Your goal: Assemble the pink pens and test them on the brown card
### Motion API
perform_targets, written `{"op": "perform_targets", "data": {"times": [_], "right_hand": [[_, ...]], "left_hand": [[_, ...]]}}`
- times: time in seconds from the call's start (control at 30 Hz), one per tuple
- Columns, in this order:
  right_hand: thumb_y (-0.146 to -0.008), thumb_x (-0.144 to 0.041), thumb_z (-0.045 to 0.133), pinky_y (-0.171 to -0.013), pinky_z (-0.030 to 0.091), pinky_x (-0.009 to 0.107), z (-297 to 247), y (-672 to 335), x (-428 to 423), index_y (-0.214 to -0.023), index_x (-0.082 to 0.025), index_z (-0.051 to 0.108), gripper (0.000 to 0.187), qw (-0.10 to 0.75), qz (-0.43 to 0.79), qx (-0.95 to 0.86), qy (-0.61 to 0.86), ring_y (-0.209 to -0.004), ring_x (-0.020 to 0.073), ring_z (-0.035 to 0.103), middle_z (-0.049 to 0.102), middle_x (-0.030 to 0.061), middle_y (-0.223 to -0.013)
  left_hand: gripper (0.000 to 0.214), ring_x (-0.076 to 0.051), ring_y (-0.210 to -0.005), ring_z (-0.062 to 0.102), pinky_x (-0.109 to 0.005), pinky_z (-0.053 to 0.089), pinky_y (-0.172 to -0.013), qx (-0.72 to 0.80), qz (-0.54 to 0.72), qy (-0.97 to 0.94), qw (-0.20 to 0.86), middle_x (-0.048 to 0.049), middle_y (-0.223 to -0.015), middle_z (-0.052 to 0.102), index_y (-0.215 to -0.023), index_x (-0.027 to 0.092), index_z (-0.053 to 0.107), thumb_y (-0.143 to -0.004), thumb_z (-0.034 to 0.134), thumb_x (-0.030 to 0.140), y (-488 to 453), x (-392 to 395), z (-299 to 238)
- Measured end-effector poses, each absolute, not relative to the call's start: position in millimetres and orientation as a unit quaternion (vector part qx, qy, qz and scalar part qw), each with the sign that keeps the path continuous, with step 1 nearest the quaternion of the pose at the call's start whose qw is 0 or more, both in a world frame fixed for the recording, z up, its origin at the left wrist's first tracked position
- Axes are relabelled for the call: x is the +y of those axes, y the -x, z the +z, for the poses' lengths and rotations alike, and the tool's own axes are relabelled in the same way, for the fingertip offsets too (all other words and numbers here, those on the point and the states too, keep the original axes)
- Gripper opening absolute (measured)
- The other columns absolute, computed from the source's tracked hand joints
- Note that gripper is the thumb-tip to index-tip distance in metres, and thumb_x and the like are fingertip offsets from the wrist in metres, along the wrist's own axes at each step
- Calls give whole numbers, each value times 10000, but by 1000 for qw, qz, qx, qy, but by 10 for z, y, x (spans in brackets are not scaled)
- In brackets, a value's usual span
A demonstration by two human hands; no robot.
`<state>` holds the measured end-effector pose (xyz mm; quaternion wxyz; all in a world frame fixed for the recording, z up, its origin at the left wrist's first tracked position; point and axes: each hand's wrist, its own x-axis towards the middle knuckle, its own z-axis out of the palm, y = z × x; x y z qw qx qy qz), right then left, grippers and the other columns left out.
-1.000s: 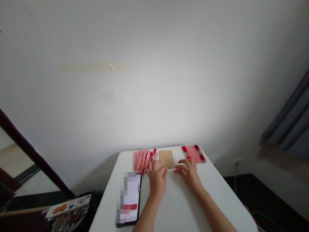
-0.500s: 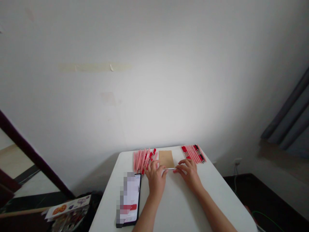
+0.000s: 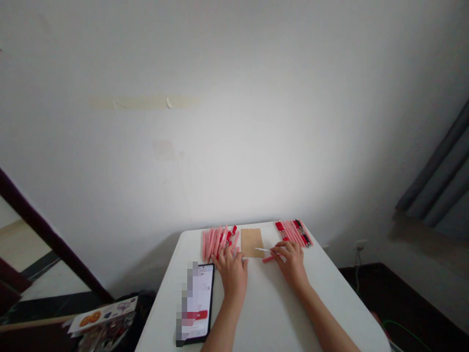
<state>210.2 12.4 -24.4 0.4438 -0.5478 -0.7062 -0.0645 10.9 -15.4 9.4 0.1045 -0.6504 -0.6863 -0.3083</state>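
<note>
My right hand [image 3: 291, 261] pinches a thin white pen refill [image 3: 262, 249], whose tip points left over a brown card [image 3: 252, 239]. A pink pen piece [image 3: 268, 259] sticks out beneath the fingers of that hand; whether they also grip it is not clear. My left hand [image 3: 231, 269] is at the near end of a pile of pink pens [image 3: 210, 242], fingers apart and bent downward. Its fingertips partly cover the pile's near ends. Red parts [image 3: 230, 234] lie among these pens.
A row of pink pens [image 3: 293, 232] with red and black parts lies at the table's back right. On the left rests a phone [image 3: 200, 298] with its screen lit. The white table [image 3: 267, 313] meets the wall behind. A box [image 3: 104, 313] stands low at left.
My left hand has moved left, away from the white refill that both hands held. The refill now sits in my right hand, tilted, and the pink piece beneath shows more.
</note>
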Motion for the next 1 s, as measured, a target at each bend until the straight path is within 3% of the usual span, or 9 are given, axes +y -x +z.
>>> {"op": "perform_targets", "data": {"times": [0.47,1.0], "right_hand": [[-872,-397,550,-903,351,449,-244,-2103,124,-880,-299,717,194,446,-56,-707,546,-992,250,505,661,41,-968],[-873,-386,553,-905,347,443,-237,-2095,119,-878,-293,716,187,443,-51,-711,543,-982,243,508,664,39,-960]], "left_hand": [[222,-275,-1188,422,-609,182,-1107,-696,-296,644,112,-51,-1148,570,-952,269,691,-735,648,285,-81,-143,82],[155,-260,-1138,442,-598,247,-1074,-682,-316,649,117,-50,-1099,596,-869,253,704,-749,617,210,-91,-130,71]]}}
